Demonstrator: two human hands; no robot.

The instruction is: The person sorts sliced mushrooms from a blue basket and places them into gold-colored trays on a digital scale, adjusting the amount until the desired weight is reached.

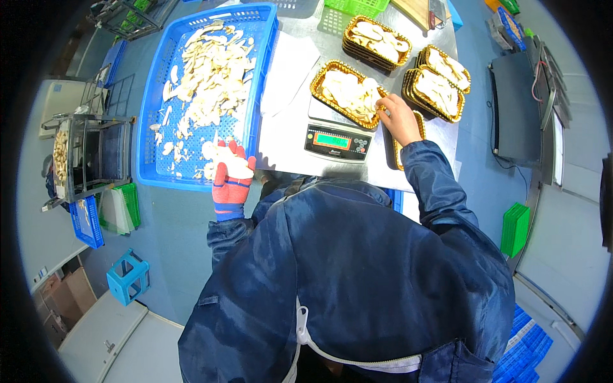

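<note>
My left hand (230,191), in a red knit glove with a blue cuff, holds pale mushroom slices (235,166) on its palm. It is over the near right corner of a blue perforated plastic crate (265,72), where many loose slices (210,81) lie. My bare right hand (400,118) has its fingertips at the right end of a gold-rimmed tray (330,104) of mushroom slices. Whether they pinch a slice or the rim, I cannot tell. That tray rests on a digital scale (338,149) with a lit green display. Beside my right wrist is another gold-rimmed tray (398,153), partly hidden.
Stacked gold trays (366,57) topped with slices stand behind the scale, with more filled trays (433,110) to the right. A knife (435,16) lies on a wooden board (414,10) at the back. A blue stool (127,276) stands on the floor at left.
</note>
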